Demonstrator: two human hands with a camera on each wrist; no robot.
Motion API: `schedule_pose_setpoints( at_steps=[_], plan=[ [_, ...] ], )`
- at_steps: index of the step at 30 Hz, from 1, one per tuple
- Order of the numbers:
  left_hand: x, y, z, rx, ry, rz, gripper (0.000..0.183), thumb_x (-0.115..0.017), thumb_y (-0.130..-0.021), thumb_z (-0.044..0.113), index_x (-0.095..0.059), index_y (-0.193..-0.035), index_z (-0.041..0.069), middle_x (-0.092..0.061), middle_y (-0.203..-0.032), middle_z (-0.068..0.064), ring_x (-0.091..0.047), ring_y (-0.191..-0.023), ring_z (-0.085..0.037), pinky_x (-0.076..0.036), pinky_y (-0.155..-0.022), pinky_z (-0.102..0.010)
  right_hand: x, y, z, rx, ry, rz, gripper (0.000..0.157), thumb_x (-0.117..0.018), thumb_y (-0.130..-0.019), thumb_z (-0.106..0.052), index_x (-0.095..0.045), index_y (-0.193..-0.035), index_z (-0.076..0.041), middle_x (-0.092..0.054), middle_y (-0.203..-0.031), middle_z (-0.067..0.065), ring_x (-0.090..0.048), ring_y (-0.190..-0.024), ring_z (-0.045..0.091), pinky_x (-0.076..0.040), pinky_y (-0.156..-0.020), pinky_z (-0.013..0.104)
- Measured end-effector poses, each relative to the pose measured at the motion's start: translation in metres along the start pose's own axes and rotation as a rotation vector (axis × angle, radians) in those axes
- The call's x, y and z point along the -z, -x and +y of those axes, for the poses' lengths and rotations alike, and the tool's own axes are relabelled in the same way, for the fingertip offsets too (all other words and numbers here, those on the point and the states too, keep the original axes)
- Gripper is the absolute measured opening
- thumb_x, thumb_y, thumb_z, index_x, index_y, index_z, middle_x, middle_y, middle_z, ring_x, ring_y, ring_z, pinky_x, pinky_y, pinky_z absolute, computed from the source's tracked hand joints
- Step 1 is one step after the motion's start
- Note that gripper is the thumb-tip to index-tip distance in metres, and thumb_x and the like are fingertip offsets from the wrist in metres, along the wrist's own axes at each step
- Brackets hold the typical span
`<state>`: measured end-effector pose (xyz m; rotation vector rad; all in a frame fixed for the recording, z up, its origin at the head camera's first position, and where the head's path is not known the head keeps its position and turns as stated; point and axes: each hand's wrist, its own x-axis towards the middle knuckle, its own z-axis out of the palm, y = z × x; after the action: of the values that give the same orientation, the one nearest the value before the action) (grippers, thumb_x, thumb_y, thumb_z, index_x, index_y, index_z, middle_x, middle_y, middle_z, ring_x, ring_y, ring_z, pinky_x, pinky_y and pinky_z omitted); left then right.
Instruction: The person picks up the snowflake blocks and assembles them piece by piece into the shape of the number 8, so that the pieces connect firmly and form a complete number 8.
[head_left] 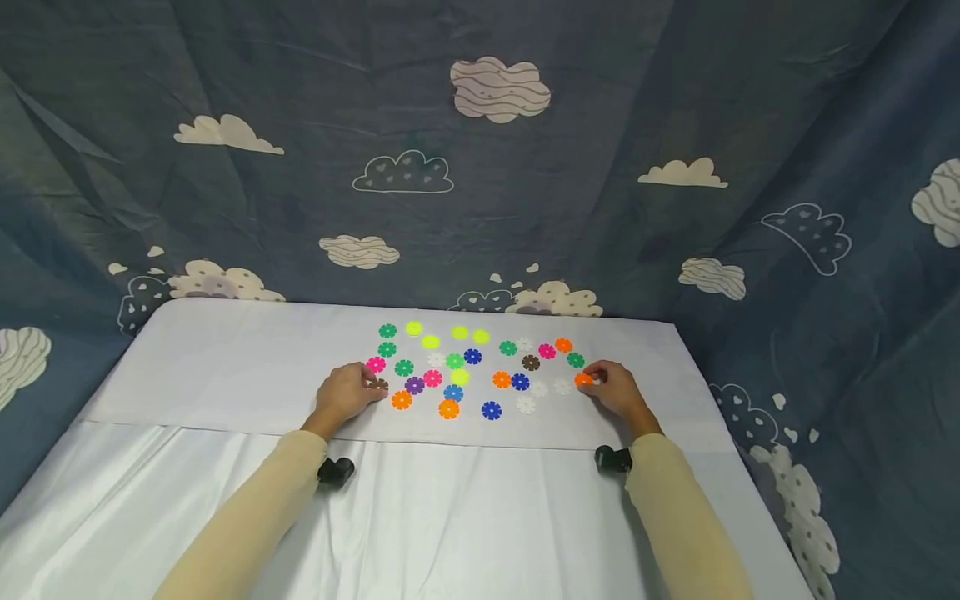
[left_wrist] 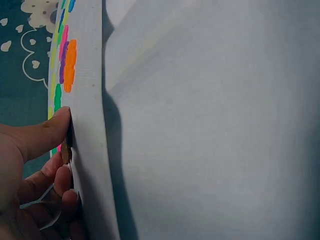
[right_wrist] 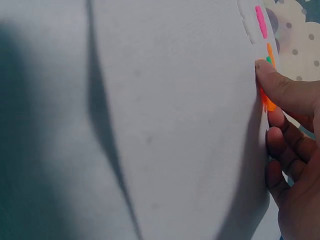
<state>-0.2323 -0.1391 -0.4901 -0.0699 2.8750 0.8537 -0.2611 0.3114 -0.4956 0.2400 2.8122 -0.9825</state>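
Observation:
My left hand (head_left: pixel 346 392) is at the left end of a spread of colourful notched discs, pinching a brown disc (head_left: pixel 382 384) by its edge. In the left wrist view the brown disc (left_wrist: pixel 66 153) shows between thumb and forefinger, close to the white cloth. At the right end, my right hand (head_left: pixel 617 390) pinches an orange disc (head_left: pixel 582 379) between thumb and fingers. The right wrist view shows that orange disc (right_wrist: pixel 271 106) partly covered by the thumb. A pink disc (head_left: pixel 376 364) lies just beyond the left fingers, and a green disc (head_left: pixel 575 360) just beyond the right ones.
Between the hands lie several more discs, among them a purple one (head_left: pixel 414 385), a dark blue one (head_left: pixel 491 410) and a white one (head_left: pixel 526 405). A white cloth (head_left: pixel 225 367) covers the table. Behind it hangs a dark curtain (head_left: pixel 315 100) with cloud prints.

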Motion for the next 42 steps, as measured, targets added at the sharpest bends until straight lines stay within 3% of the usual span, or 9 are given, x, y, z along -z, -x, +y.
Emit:
schedule_pose_setpoints(
  at_steps=[8,17,22,25,31,37,42],
  plan=[
    [0.004,0.0,0.003,-0.018,0.037,0.01,0.032,-0.073,-0.085,0.023,-0.063,-0.107,0.001,-0.063,-0.095,-0.009,-0.057,-0.089,-0.025,-0.049,-0.079,-0.041,0.0,-0.001,-0.001,-0.005,-0.008,0.007,0.035,-0.069,-0.09,-0.012,-0.057,-0.12,0.001,-0.055,-0.111,0.018,-0.046,-0.1,0.031,-0.046,-0.092,0.043],
    [0.007,0.003,0.004,-0.138,0.114,0.026,0.018,-0.067,-0.086,-0.001,-0.068,-0.105,-0.002,-0.067,-0.098,-0.014,-0.06,-0.094,-0.029,-0.05,-0.091,-0.045,0.001,-0.003,-0.004,-0.026,-0.027,-0.008,0.036,-0.068,-0.091,-0.013,-0.056,-0.121,0.001,-0.053,-0.113,0.018,-0.045,-0.103,0.032,-0.045,-0.095,0.043],
    [0.011,0.003,-0.001,-0.148,0.159,-0.001,0.018,-0.06,-0.093,0.001,-0.071,-0.107,-0.002,-0.069,-0.105,-0.016,-0.061,-0.103,-0.031,-0.049,-0.096,-0.046,-0.001,-0.001,-0.004,-0.041,-0.044,-0.012,0.037,-0.068,-0.091,-0.013,-0.056,-0.122,0.0,-0.053,-0.115,0.019,-0.045,-0.105,0.033,-0.044,-0.098,0.045],
    [0.016,0.002,-0.001,-0.133,0.229,-0.014,0.021,-0.059,-0.095,0.004,-0.068,-0.111,-0.005,-0.069,-0.107,-0.018,-0.065,-0.1,-0.027,-0.052,-0.093,-0.041,-0.001,0.001,-0.004,-0.032,-0.049,-0.006,0.036,-0.068,-0.091,-0.013,-0.056,-0.121,0.001,-0.053,-0.115,0.019,-0.045,-0.103,0.032,-0.044,-0.095,0.043],
    [0.024,0.002,0.004,-0.065,0.508,-0.04,0.024,-0.061,-0.094,0.005,-0.058,-0.114,-0.007,-0.069,-0.103,-0.022,-0.069,-0.081,-0.018,-0.058,-0.075,-0.024,-0.002,0.001,-0.002,-0.042,-0.042,0.002,0.036,-0.068,-0.091,-0.013,-0.056,-0.122,0.001,-0.053,-0.114,0.018,-0.044,-0.103,0.032,-0.045,-0.095,0.043],
    [0.028,0.01,0.011,-0.109,0.66,-0.061,0.025,-0.06,-0.095,0.008,-0.06,-0.113,-0.01,-0.07,-0.102,-0.02,-0.068,-0.086,-0.017,-0.058,-0.079,-0.028,-0.004,0.002,0.002,-0.014,-0.043,0.017,0.034,-0.069,-0.09,-0.012,-0.057,-0.119,0.001,-0.053,-0.109,0.017,-0.044,-0.098,0.03,-0.044,-0.085,0.037],
    [0.031,0.018,0.015,-0.074,0.736,-0.085,0.03,-0.056,-0.098,0.008,-0.058,-0.12,-0.012,-0.067,-0.109,-0.021,-0.067,-0.084,-0.01,-0.056,-0.082,-0.026,-0.005,0.004,0.005,0.027,-0.062,0.049,0.034,-0.07,-0.088,-0.01,-0.057,-0.118,0.0,-0.054,-0.104,0.016,-0.044,-0.094,0.029,-0.043,-0.08,0.035]
  ],
)
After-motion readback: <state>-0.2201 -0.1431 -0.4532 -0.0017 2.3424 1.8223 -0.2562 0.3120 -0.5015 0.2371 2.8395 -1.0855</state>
